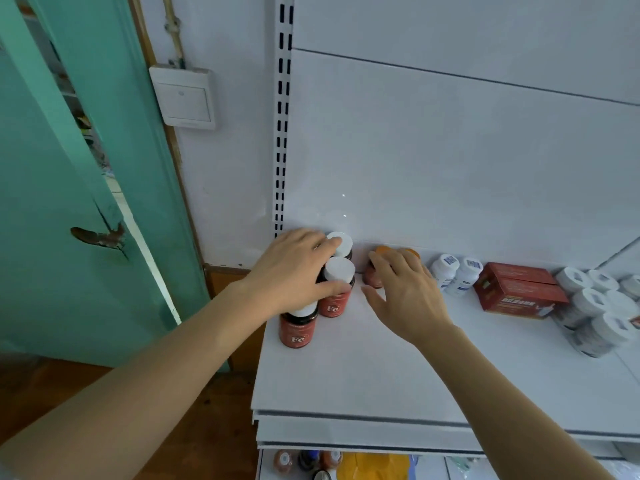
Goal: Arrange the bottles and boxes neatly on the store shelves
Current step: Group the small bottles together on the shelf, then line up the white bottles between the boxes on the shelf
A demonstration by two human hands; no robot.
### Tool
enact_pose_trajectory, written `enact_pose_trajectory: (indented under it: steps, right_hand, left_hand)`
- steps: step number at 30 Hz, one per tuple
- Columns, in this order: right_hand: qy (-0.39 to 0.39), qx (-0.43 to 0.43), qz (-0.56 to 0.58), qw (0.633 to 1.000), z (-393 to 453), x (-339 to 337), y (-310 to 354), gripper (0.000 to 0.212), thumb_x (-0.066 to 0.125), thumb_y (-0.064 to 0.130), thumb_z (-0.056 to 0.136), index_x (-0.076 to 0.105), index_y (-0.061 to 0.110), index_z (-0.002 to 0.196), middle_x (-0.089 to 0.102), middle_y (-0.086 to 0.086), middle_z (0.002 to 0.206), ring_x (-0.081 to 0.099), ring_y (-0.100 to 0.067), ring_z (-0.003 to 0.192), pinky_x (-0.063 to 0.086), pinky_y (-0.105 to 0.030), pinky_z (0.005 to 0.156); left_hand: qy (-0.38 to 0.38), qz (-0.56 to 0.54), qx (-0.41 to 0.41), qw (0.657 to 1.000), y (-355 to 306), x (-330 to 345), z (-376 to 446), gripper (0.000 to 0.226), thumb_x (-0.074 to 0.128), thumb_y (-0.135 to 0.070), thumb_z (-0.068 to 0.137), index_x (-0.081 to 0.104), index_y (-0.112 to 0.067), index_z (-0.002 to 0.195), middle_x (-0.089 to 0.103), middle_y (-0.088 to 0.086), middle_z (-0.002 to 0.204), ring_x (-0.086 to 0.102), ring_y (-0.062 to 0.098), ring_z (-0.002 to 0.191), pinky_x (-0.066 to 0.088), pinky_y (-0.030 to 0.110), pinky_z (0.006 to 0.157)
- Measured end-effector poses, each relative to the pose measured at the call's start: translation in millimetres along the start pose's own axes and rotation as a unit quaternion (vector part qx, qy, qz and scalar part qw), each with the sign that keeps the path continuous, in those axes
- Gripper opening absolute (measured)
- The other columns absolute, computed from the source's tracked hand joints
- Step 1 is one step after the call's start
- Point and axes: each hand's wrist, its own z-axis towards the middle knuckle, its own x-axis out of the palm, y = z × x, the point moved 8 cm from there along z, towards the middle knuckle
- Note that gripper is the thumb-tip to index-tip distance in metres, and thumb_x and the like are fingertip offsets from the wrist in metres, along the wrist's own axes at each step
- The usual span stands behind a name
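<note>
Shelving looks partly done: left hand [294,271] grips white-capped red Fe bottles [334,289] at the white shelf [381,358] corner, right hand [403,289] spread loose against orange-capped bottles [375,271], still ungrouped.

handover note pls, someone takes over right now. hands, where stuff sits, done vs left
Left hand: on the row of three red Fe bottles at the shelf's left end, thumb against the middle one.
Right hand: open, fingers over the orange-capped bottles by the back panel.
Further right: two white bottles, red boxes, a cluster of white-lidded jars.
Done: Fe bottles roughly lined up front to back.
Left: straighten the orange-capped bottles, tidy the rest; the lower shelf's items are barely visible.
</note>
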Motion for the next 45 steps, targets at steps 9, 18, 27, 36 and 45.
enact_pose_trajectory:
  steps: [9,18,27,36,45]
  right_hand:
    - [-0.001,0.031,-0.022,0.999,-6.7,-5.0,-83.8,0.039,0.069,0.033,0.081,0.062,0.015,0.116,0.063,-0.006,0.104,0.054,-0.033,0.11,0.045,-0.043,0.093]
    - [0.06,-0.013,-0.033,0.998,6.5,35.4,-132.6,0.041,0.068,0.031,0.077,0.064,0.016,0.115,0.063,-0.009,0.107,0.055,-0.034,0.107,0.044,-0.041,0.096]
    - [0.038,-0.047,-0.016,0.998,15.5,48.8,-136.3,0.039,0.073,0.028,0.071,0.066,0.017,0.109,0.067,-0.006,0.098,0.06,-0.032,0.094,0.047,-0.041,0.087]
    - [-0.007,-0.063,0.012,0.998,16.8,51.8,-135.1,0.036,0.075,0.016,0.069,0.066,0.012,0.104,0.071,-0.004,0.088,0.062,-0.032,0.089,0.049,-0.04,0.083]
    - [-0.031,-0.073,0.034,0.996,14.7,50.6,-134.1,0.037,0.073,0.013,0.068,0.065,0.009,0.103,0.069,-0.005,0.086,0.062,-0.033,0.087,0.052,-0.041,0.079]
  left_hand:
    - [-0.025,0.037,0.014,0.999,-62.6,30.3,71.8,0.059,0.06,-0.05,0.087,0.046,-0.019,0.135,0.06,0.003,0.118,0.048,0.026,0.118,0.032,0.038,0.105]
    - [0.035,0.113,-0.061,0.991,-69.7,94.7,109.2,0.047,0.059,-0.042,0.088,0.052,-0.019,0.129,0.057,0.003,0.124,0.049,0.028,0.116,0.036,0.039,0.102]
    - [0.047,0.139,-0.067,0.987,-71.7,103.8,120.0,0.033,0.073,-0.013,0.071,0.06,-0.016,0.101,0.063,0.003,0.092,0.06,0.03,0.086,0.045,0.037,0.075]
    - [0.048,0.16,-0.056,0.984,-73.8,105.6,126.1,0.03,0.072,-0.004,0.068,0.057,-0.013,0.092,0.06,0.007,0.083,0.06,0.03,0.077,0.038,0.035,0.062]
    - [0.05,0.167,-0.064,0.983,-75.0,104.2,126.1,0.029,0.057,-0.001,0.08,0.053,-0.012,0.106,0.06,0.009,0.096,0.06,0.032,0.087,0.033,0.036,0.067]
